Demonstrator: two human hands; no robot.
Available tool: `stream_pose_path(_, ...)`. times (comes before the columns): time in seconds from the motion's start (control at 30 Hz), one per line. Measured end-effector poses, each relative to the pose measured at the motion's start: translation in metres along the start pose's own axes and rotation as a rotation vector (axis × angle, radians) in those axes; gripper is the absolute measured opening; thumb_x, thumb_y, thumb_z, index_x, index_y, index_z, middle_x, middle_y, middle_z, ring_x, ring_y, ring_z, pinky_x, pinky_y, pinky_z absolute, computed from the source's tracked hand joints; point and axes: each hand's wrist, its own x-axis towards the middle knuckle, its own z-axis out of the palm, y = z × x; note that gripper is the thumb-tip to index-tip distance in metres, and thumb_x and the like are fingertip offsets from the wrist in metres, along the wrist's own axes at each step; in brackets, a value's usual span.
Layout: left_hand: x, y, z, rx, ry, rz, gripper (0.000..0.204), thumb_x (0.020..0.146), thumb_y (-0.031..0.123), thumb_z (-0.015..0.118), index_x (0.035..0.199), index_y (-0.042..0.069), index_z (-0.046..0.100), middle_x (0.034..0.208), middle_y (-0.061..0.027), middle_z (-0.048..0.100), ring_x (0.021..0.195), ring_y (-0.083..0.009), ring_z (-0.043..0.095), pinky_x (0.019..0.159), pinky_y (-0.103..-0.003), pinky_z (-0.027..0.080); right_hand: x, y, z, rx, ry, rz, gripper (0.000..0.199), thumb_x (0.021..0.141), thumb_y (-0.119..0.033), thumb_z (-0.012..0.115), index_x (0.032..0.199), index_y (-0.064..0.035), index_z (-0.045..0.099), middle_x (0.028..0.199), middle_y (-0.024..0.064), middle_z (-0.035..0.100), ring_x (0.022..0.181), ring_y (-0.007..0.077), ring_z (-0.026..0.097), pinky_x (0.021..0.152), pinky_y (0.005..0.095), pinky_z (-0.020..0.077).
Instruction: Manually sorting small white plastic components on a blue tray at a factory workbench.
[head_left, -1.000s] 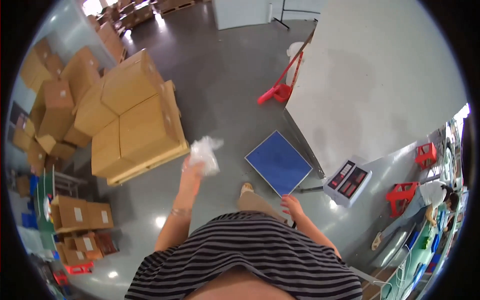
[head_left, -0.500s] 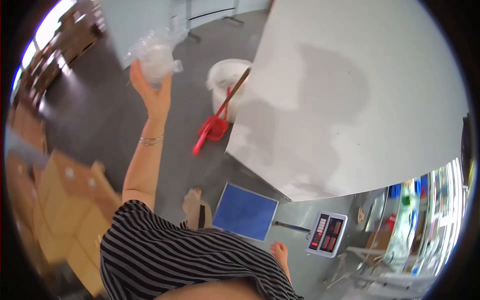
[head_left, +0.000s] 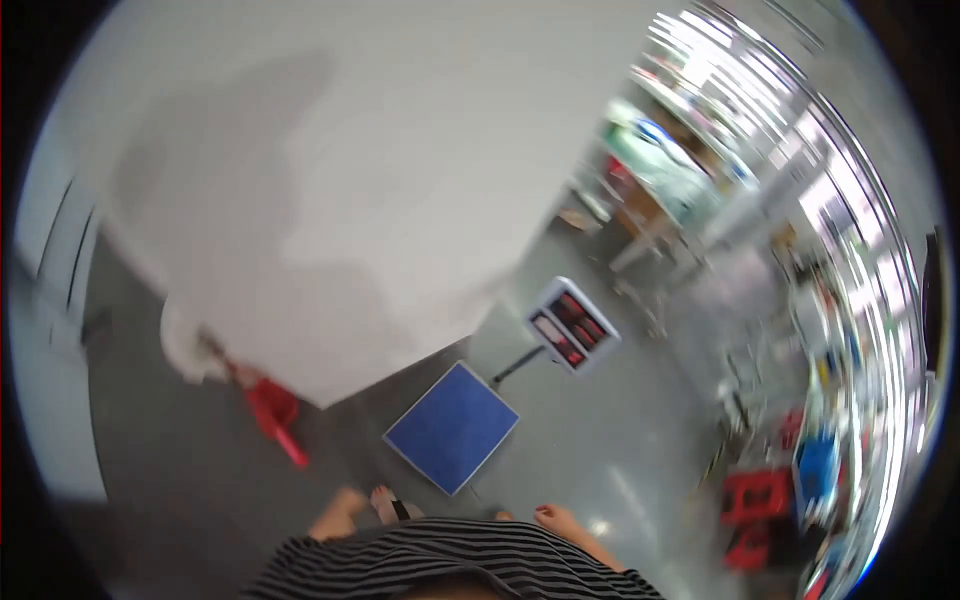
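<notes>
Neither hand is in view, so I cannot tell if they are spread or pinching anything. At the 6 o'clock edge shows the striped shirt [head_left: 450,560], with bare feet [head_left: 385,503] just above it. The blue scale platform [head_left: 452,427] lies on the floor just above the feet, its display [head_left: 570,324] toward 1 o'clock, and a red dustpan [head_left: 272,410] at 9 o'clock of the platform.

blue floor scale [head_left: 452,427], red dustpan [head_left: 272,410], white wall [head_left: 330,170]

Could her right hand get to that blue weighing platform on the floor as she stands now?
Probably yes, with a bend. The right hand hangs low at her side, and the blue weighing platform lies on the floor just ahead of her foot. Nothing shows between them.
</notes>
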Motion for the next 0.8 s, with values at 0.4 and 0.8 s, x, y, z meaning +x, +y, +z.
stream_pose_path(0.4,0.209,0.16,-0.074,-0.115,0.269,-0.561,0.037,0.081,0.021,0.052,0.106,0.0,0.069,0.103,-0.0269,0.068,0.103,-0.0417,0.064,0.088,-0.046,0.051,-0.04,0.358,0.011,0.114,0.07,0.32,0.041,0.082,-0.037,0.057,0.11,-0.0095,0.068,0.107,0.0139,0.07,0.102,0.035,0.065,0.089,0.0422,0.0509)
stream_pose_path(0.8,0.45,0.538,-0.142,-0.432,-0.189,0.343,0.039,0.092,0.027,0.063,0.124,0.006,0.059,0.099,-0.0084,0.068,0.086,-0.0208,0.065,0.077,-0.034,0.052,0.023,0.467,-0.163,0.351,0.381,0.479,0.033,0.081,-0.03,0.057,0.099,-0.0053,0.069,0.104,0.019,0.068,0.102,0.0378,0.064,0.084,0.047,0.0519)
